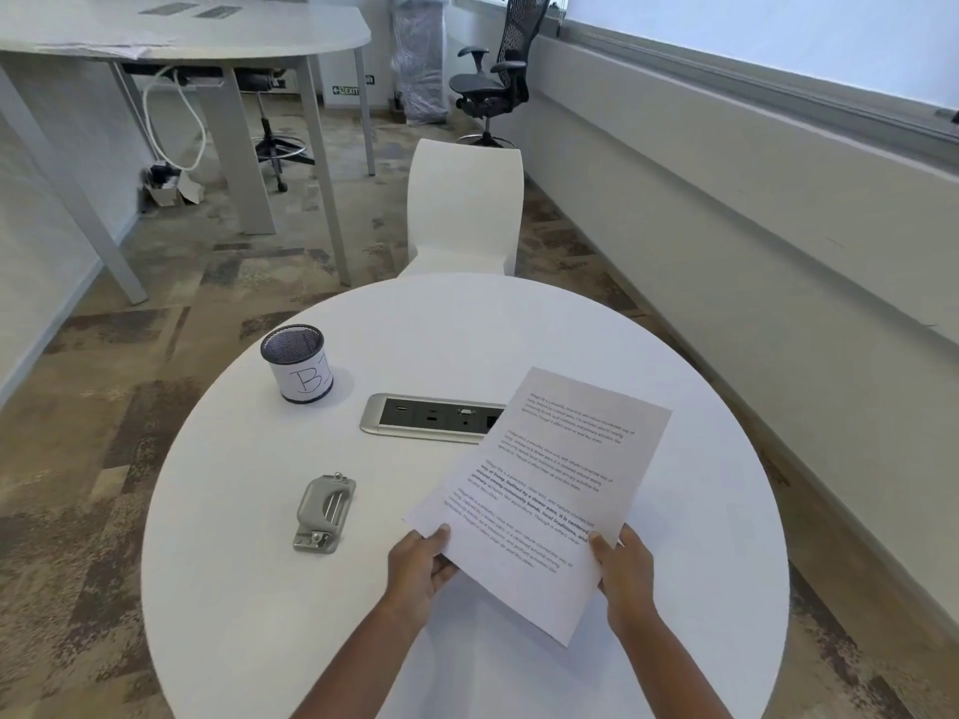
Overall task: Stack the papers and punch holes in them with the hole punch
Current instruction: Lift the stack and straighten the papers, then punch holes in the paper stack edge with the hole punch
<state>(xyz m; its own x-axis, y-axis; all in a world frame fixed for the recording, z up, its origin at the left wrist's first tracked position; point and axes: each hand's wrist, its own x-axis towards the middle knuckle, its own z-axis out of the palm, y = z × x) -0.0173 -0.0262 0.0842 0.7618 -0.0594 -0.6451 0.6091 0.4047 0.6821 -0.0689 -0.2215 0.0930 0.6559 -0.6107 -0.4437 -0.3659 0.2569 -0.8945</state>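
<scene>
I hold printed white papers [545, 490] above the round white table [233, 589], tilted so the far end points up and right. My left hand [420, 568] grips their near left corner, thumb on top. My right hand [625, 568] grips the right edge. The sheets look like one aligned stack; how many there are I cannot tell. A grey metal hole punch [323, 512] lies on the table to the left of my left hand, apart from the papers.
A mesh pen cup [298, 363] with a white label stands at the table's back left. A silver socket panel [430, 418] is set in the table's middle, partly covered by the papers. A white chair [462, 210] stands beyond the far edge.
</scene>
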